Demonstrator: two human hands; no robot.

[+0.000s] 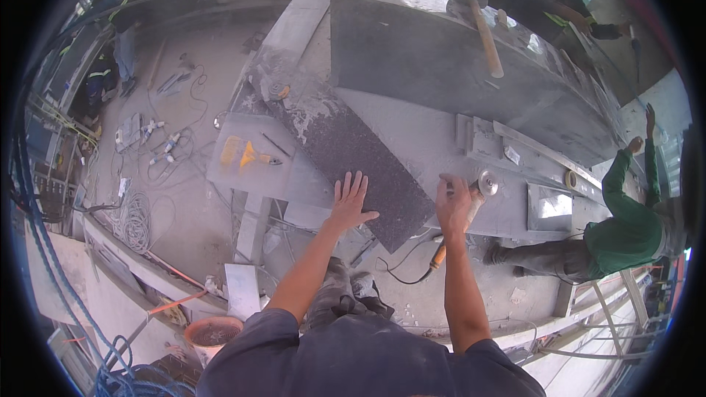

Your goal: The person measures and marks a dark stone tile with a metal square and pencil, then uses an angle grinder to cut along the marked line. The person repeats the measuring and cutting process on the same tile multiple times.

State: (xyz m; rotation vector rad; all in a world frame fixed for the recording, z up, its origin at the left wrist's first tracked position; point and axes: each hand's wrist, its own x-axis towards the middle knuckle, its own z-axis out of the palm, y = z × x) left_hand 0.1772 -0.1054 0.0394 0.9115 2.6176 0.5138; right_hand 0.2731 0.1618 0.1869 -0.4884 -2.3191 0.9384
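My left hand [351, 202] lies flat with fingers spread on the near left edge of a dark, speckled stone slab [368, 169]. Pale dust covers the slab's far end. At its right edge, the fingers of my right hand [454, 206] are curled; what is between them, if anything, cannot be made out. An angle grinder [476, 203] with a round metal disc lies right beside and partly behind that hand and wrist. Its orange rear end and black cord [412, 279] show below.
A mallet [482, 29] rests on a big grey stone block [456, 59] beyond. Left of the slab are a yellow brush [254, 154] and a pencil-like stick [276, 143]. A person in green [625, 239] works at right; others stand farther off. Cables [132, 220] and an orange bucket [213, 332] are at left.
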